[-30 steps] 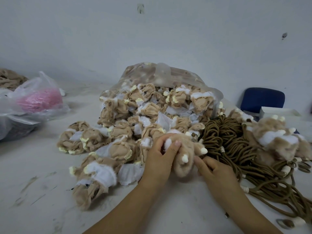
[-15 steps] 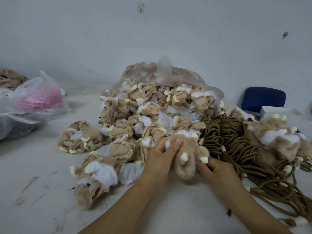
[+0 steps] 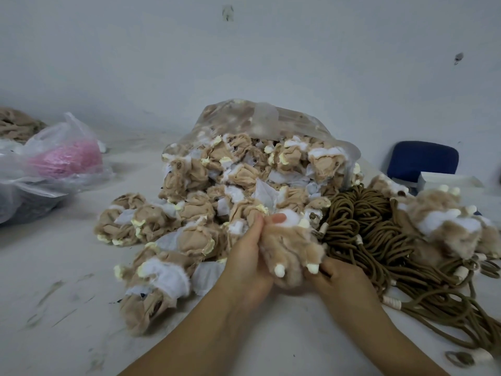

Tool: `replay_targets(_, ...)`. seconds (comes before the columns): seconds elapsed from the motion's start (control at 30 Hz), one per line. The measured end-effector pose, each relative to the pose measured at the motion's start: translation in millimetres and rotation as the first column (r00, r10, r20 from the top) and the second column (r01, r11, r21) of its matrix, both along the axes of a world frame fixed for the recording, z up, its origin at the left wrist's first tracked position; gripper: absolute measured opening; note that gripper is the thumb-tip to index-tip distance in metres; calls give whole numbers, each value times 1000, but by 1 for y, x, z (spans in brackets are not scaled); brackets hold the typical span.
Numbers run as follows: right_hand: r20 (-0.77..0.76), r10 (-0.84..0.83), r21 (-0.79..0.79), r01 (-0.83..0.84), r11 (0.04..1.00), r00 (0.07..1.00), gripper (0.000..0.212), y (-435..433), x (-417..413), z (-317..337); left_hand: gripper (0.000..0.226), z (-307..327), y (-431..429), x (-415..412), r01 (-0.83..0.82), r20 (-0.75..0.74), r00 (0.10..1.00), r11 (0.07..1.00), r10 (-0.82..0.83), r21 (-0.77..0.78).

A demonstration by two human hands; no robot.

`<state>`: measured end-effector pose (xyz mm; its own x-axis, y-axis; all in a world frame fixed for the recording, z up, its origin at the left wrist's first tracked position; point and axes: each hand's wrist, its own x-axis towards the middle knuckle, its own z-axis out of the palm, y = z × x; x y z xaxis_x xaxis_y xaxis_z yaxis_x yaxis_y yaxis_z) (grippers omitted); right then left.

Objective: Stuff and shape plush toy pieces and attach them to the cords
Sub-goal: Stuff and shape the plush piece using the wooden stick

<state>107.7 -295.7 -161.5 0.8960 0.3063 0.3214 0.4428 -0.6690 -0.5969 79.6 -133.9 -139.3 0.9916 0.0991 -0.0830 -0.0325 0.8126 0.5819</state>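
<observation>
A tan furry plush paw piece [image 3: 291, 248] with cream claw tips is held between both hands above the table's middle. My left hand [image 3: 248, 256] grips its left side, thumb pressed onto the white pad at its top. My right hand [image 3: 339, 283] holds its lower right edge, fingers curled under it. Behind lies a heap of inside-out plush pieces [image 3: 206, 213], tan and white with yellow bits, spilling from a clear plastic bag [image 3: 265, 123]. A tangle of brown cords [image 3: 379, 240] lies to the right, touching the held paw.
Finished furry paws [image 3: 444, 223] rest on the cords at the right. A clear bag with something pink [image 3: 62, 158] sits far left. A blue chair back [image 3: 423, 158] and a white box [image 3: 447, 180] stand behind the table's right edge. White table [image 3: 67, 294], white wall.
The paw has been turned so its claws point down toward me. My left thumb has slid up onto its top, and my right hand has shifted under its lower right.
</observation>
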Motion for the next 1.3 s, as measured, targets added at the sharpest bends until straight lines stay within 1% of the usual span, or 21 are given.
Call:
replay_targets(0.1, -22, -7, 31, 8, 999, 1000, 33, 0, -2, 0, 56, -1, 0, 0, -3, 6, 1000, 1000, 3, -10)
replay_targets(0.17, -37, -16, 72, 18, 997, 999, 32, -1, -1, -2, 56, -4, -2, 0, -17, 1, 1000, 1000, 17, 23)
replay_targets(0.3, -40, -18, 97, 22, 995, 999, 33, 1, -1, -6, 32, -5, -6, -2, -41, 25, 999, 984, 38, 173)
replay_targets(0.37, -30, -19, 113, 22, 993, 999, 35, 1, 0, -7, 25, -6, -8, -1, -70, 36, 997, 966, 62, 251)
replay_targets(0.43, -24, -15, 132, 18, 991, 1000, 35, 1, 0, -7, 25, -6, -11, 0, -106, 52, 994, 939, 94, 326)
replay_targets(0.57, -47, -26, 143, 32, 989, 999, 36, 2, 0, -6, 32, -8, -16, 0, -117, 89, 992, 890, 86, 441)
replay_targets(0.63, -77, -35, 138, 46, 989, 996, 37, 2, 1, -5, 31, -10, -19, 0, -137, 105, 990, 864, 97, 485)
replay_targets(0.73, -76, -32, 134, 42, 990, 997, 36, 1, 2, -4, 26, -11, -21, -2, -176, 152, 982, 819, 110, 546)
replay_targets(0.8, -66, -32, 123, 40, 992, 997, 34, 1, 3, -4, 25, -12, -21, -2, -194, 164, 979, 814, 123, 548)
replay_targets(0.9, -64, -32, 83, 37, 996, 997, 35, 2, 2, -2, 24, -13, -16, -1, -208, 162, 976, 832, 143, 514)
replay_targets(1.03, -30, -25, 100, 28, 995, 999, 37, -1, 1, 0, 35, -11, -11, 1, -229, 178, 970, 858, 164, 460)
replay_targets(1.13, -10, 2, 119, 0, 993, 1000, 39, -2, 0, 0, 28, -10, -10, 2, -231, 180, 969, 873, 168, 429)
replay_targets(1.17, -12, 10, 125, -9, 992, 1000, 42, -3, 1, 0, 27, -10, -10, 2, -230, 179, 969, 877, 168, 421)
replay_targets(1.23, -22, 27, 137, -23, 990, 999, 57, -6, 3, 1, 26, -9, -8, 2, -207, 175, 974, 892, 147, 403)
replay_targets(1.3, -25, 36, 142, -32, 989, 999, 66, -9, 5, 2, 25, -7, -6, 2, -171, 169, 979, 916, 116, 363)
